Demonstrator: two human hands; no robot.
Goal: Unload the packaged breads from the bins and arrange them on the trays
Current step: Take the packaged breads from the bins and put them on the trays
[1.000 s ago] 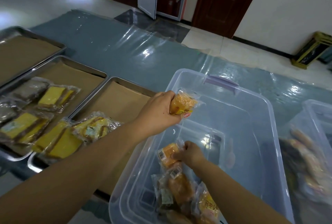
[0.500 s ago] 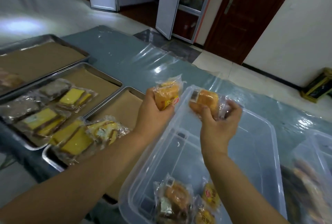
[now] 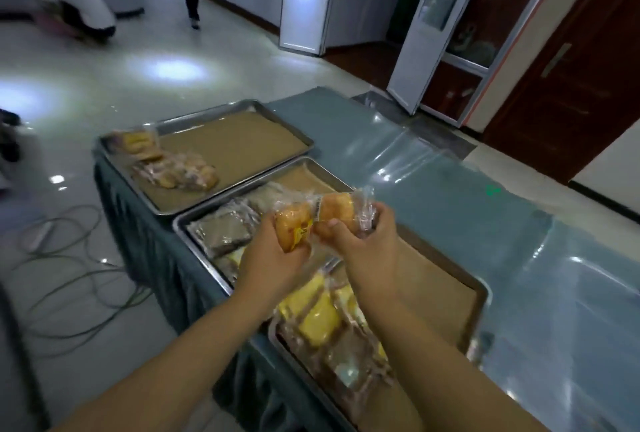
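The left hand is gripping a wrapped bun, its fingers curling round the bun's lower side. The right hand is gripping a second bun, thumb on the near side and fingers curled round the wrapper's right end. The two buns are touching, held up over the spot where the middle tray and the near tray meet. Three paper-lined trays are sitting in a row along the left side of the table. The far tray is carrying a heap of pale breads at its left end. Dark breads are lying on the middle tray. Yellow breads are lying on the near tray's left part, partly hidden by the arms. Cables are trailing over the floor on the left.
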